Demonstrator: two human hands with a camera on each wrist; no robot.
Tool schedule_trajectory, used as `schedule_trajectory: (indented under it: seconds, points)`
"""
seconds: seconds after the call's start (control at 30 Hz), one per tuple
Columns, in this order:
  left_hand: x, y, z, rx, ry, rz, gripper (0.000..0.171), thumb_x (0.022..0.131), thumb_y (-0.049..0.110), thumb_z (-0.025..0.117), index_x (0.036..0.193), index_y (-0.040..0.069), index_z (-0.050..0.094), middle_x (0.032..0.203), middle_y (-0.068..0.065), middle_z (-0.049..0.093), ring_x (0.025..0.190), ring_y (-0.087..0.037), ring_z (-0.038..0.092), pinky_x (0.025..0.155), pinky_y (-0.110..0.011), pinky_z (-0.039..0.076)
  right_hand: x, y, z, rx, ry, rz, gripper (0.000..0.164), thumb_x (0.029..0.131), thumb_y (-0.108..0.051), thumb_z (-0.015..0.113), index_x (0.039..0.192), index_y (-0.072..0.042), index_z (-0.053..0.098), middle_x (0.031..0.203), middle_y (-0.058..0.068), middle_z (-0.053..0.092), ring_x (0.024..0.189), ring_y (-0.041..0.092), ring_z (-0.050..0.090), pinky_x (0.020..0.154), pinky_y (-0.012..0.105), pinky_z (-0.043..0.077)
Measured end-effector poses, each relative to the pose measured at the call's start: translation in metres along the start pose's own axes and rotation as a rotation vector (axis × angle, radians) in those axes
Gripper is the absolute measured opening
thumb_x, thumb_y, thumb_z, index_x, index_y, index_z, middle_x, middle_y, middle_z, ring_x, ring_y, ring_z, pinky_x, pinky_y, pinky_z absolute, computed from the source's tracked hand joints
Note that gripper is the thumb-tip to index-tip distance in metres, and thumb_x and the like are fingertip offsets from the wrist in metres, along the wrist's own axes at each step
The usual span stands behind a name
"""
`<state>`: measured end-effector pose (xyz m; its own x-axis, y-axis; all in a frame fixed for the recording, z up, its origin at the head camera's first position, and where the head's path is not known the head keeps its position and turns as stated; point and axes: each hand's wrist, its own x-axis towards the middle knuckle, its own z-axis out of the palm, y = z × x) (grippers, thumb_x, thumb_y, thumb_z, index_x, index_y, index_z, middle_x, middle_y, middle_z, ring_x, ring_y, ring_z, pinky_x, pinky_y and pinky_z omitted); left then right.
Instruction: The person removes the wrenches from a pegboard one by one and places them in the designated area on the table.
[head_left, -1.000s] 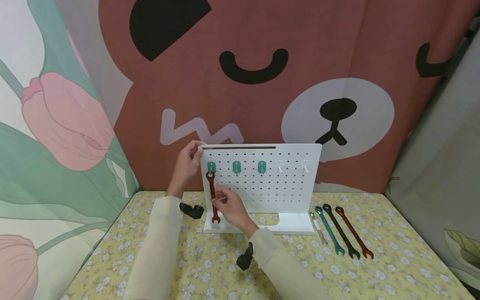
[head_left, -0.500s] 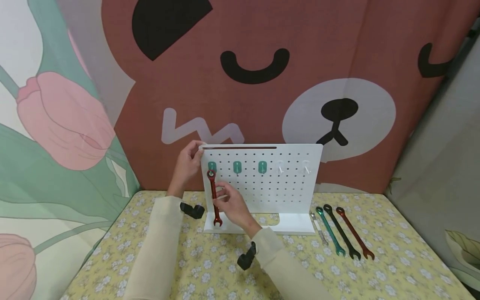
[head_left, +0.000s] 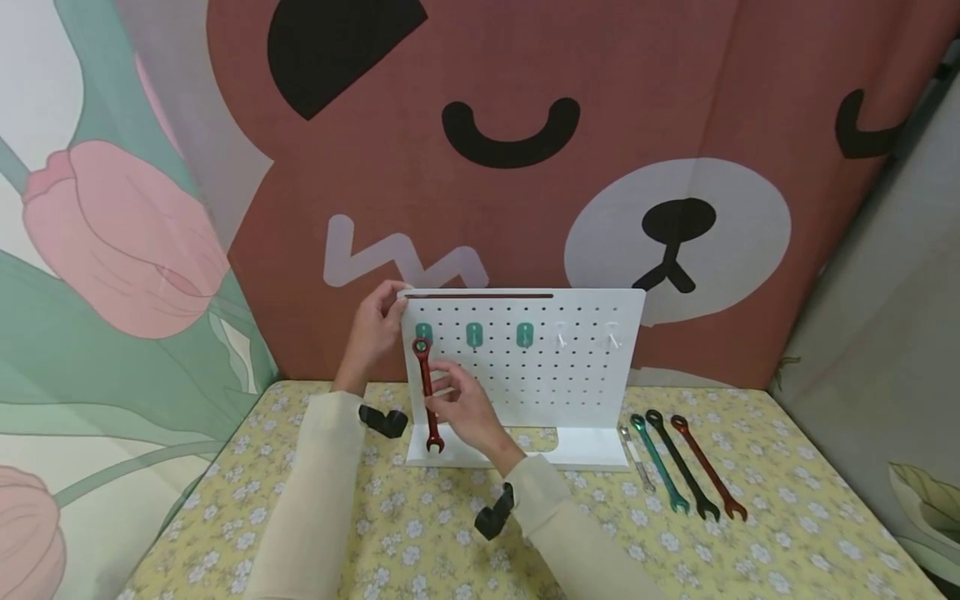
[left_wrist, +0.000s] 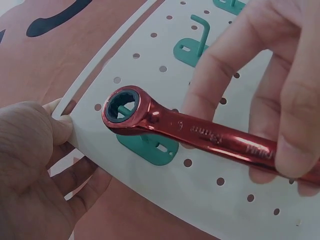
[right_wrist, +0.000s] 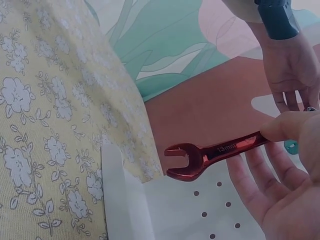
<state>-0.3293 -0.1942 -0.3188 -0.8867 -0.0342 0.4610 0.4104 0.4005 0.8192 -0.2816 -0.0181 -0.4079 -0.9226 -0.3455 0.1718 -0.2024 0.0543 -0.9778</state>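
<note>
A red combination wrench [head_left: 426,392] hangs upright before the white pegboard [head_left: 517,387], ring end up. My right hand [head_left: 471,410] pinches its shaft between thumb and fingers. In the left wrist view, the tip of a green hook [left_wrist: 125,111] shows inside the wrench's ring; the hook's green base [left_wrist: 150,148] is behind it. The right wrist view shows the wrench's open end [right_wrist: 187,162] pointing down toward the board's foot, with a 13mm marking on the shaft. My left hand [head_left: 377,321] grips the board's upper left corner, thumb in front.
Two more green hooks [head_left: 474,335] and two clear hooks [head_left: 561,335] line the pegboard. Right of it on the flowered tablecloth [head_left: 420,533] lie a small silver wrench [head_left: 637,460], a green wrench [head_left: 660,464], a black wrench [head_left: 681,464] and a red-orange wrench [head_left: 708,467].
The red wrench's ring has risen slightly against the first hook, and my right fingers have spread a little. My left hand keeps its place on the corner.
</note>
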Motion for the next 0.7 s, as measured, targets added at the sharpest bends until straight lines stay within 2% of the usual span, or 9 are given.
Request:
schedule_trajectory:
  seconds: [0.23,0.43,0.6,0.7]
  points:
    - [0.001,-0.001,-0.002,0.018,-0.002,0.027,0.022,0.109,0.007,0.050,0.127,0.001,0.063,0.102,-0.023,0.068,0.074,-0.030,0.057,0.061,-0.028,0.044,-0.007,0.000,-0.009,-0.014,-0.030,-0.038,0.045,0.098,-0.007,0.067,0.141,-0.017,0.059,0.108,0.008,0.067,0.090,0.023,0.070,0.076,0.045,0.059]
    - [0.000,-0.001,-0.003,0.034,-0.008,0.021,0.023,0.110,0.009,0.049,0.128,0.003,0.062,0.104,-0.022,0.067,0.077,-0.031,0.057,0.062,-0.028,0.045,-0.018,-0.001,-0.022,-0.028,-0.053,-0.037,0.046,0.097,-0.007,0.068,0.141,-0.017,0.059,0.109,0.008,0.067,0.091,0.023,0.069,0.073,0.046,0.059]
    - [0.000,-0.001,-0.003,0.042,-0.020,0.001,0.024,0.111,0.012,0.048,0.130,0.005,0.061,0.108,-0.020,0.066,0.079,-0.031,0.058,0.064,-0.030,0.046,-0.031,-0.003,-0.035,-0.104,-0.066,-0.047,0.042,0.099,-0.011,0.067,0.140,-0.017,0.058,0.109,0.008,0.066,0.090,0.023,0.067,0.073,0.053,0.058]
    - [0.000,-0.001,-0.003,0.052,-0.020,-0.007,0.024,0.111,0.013,0.048,0.130,0.006,0.060,0.109,-0.019,0.066,0.081,-0.031,0.059,0.065,-0.030,0.046,-0.040,-0.004,-0.042,-0.176,-0.071,-0.050,0.041,0.101,-0.013,0.066,0.141,-0.018,0.057,0.108,0.006,0.065,0.090,0.021,0.067,0.073,0.050,0.059]
